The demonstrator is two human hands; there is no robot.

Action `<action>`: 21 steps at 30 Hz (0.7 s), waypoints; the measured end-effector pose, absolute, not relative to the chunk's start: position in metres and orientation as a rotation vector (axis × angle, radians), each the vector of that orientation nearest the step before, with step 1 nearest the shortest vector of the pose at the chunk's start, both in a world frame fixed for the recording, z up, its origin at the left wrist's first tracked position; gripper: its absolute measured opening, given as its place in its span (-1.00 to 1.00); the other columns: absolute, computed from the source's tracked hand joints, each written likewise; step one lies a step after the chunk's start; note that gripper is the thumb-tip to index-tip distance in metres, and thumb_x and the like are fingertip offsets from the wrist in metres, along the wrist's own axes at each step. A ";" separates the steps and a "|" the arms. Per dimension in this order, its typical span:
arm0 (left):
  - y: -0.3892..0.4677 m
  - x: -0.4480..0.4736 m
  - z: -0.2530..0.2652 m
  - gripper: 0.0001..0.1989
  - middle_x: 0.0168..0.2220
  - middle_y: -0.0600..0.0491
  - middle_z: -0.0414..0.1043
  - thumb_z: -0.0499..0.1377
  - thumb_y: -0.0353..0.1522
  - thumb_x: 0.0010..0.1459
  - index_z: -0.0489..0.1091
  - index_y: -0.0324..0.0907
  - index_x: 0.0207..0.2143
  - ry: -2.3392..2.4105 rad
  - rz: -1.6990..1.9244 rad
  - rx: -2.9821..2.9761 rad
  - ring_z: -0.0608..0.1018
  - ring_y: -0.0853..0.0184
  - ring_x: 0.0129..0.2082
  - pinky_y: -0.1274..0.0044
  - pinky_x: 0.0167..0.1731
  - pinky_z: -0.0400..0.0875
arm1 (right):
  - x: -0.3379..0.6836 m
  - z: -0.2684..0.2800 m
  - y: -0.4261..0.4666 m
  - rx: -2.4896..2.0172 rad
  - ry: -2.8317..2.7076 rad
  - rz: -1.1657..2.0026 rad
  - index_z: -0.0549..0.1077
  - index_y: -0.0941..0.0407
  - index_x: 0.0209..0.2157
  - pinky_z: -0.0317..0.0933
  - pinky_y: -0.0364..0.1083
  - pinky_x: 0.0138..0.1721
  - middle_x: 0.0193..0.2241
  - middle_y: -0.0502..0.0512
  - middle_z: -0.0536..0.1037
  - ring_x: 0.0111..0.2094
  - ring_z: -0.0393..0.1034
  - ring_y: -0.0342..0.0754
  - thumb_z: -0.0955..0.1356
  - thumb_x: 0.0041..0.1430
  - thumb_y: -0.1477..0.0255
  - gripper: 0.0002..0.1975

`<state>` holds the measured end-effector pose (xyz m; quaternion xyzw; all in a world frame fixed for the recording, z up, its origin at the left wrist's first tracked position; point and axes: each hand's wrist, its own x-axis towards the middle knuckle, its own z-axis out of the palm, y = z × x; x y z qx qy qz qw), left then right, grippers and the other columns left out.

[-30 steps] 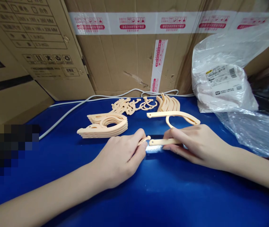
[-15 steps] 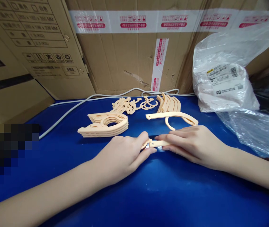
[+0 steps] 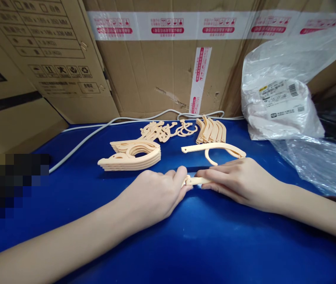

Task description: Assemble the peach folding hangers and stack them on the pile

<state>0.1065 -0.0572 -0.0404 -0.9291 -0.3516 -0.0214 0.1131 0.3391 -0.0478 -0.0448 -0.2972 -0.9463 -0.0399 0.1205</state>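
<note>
1. Cream arm piece (image 3: 197,180), a slim bar, lies level near the centre of the frame, just above the blue counter (image 3: 215,244).
2. The right hand (image 3: 241,183), right of centre, has its grip closed on that bar, fingers above and thumb below; the bar's right part is hidden by them.
3. The left hand (image 3: 156,193), left of centre, pinches a small cream piece (image 3: 183,184) between thumb and fingers. Most of it is covered, so its full shape cannot be told.
4. At the centre, the two pieces appear to touch, the bar's left end meeting the small one by the left fingertips.
5. Just above the right hand lies a curved cream hanger part (image 3: 212,146), with a hole at its left end and a hook-like curve beneath.
6. Left of centre, above the left hand, sits a neat stack of cream hangers (image 3: 129,163).
7. Farther up the frame are a tangle of cream hooks (image 3: 164,134) and, to its right, a row of curved arms (image 3: 212,130).
8. Cardboard boxes (image 3: 144,75) fill the upper left and upper centre; a white plastic bag (image 3: 274,79) stands at the upper right.
</note>
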 end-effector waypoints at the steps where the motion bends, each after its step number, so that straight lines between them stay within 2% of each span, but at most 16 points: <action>1: -0.057 0.107 -0.040 -0.84 -0.53 0.08 0.43 -0.07 -0.34 0.36 0.16 -0.16 -0.32 -1.022 -0.070 -2.726 0.57 0.24 -0.56 0.52 -0.70 0.10 | 0.339 -0.044 -0.048 -0.874 -2.772 -0.086 0.46 0.10 -0.09 0.22 -0.17 -0.43 -0.39 0.07 0.61 -0.45 0.50 -0.12 0.13 0.42 0.29 -0.66; 7: -0.057 0.107 -0.038 -0.80 -0.52 0.09 0.41 -0.12 -0.35 0.37 0.17 -0.16 -0.33 -0.993 -0.061 -2.699 0.56 0.28 -0.56 0.53 -0.70 0.13 | 0.338 -0.042 -0.048 -0.916 -2.767 0.085 0.45 0.11 -0.13 0.19 -0.18 -0.41 -0.41 0.05 0.58 -0.45 0.48 -0.12 0.14 0.41 0.30 -0.69; 14: -0.059 0.103 -0.036 -0.78 -0.54 0.06 0.36 -0.11 -0.36 0.35 0.18 -0.16 -0.39 -0.831 -0.094 -2.467 0.46 0.29 -0.66 0.50 -0.71 0.05 | 0.336 -0.034 -0.051 -0.960 -2.735 0.322 0.45 0.08 -0.17 0.11 -0.20 -0.45 -0.48 -0.01 0.51 -0.50 0.39 -0.17 0.17 0.40 0.29 -0.73; 21: -0.059 0.102 -0.033 -0.80 -0.55 0.10 0.37 -0.09 -0.36 0.34 0.17 -0.16 -0.38 -0.888 -0.088 -2.585 0.48 0.34 -0.64 0.52 -0.71 0.03 | 0.338 -0.037 -0.053 -0.952 -2.720 0.258 0.44 0.08 -0.12 0.14 -0.20 -0.44 -0.43 0.02 0.55 -0.48 0.43 -0.16 0.17 0.40 0.32 -0.74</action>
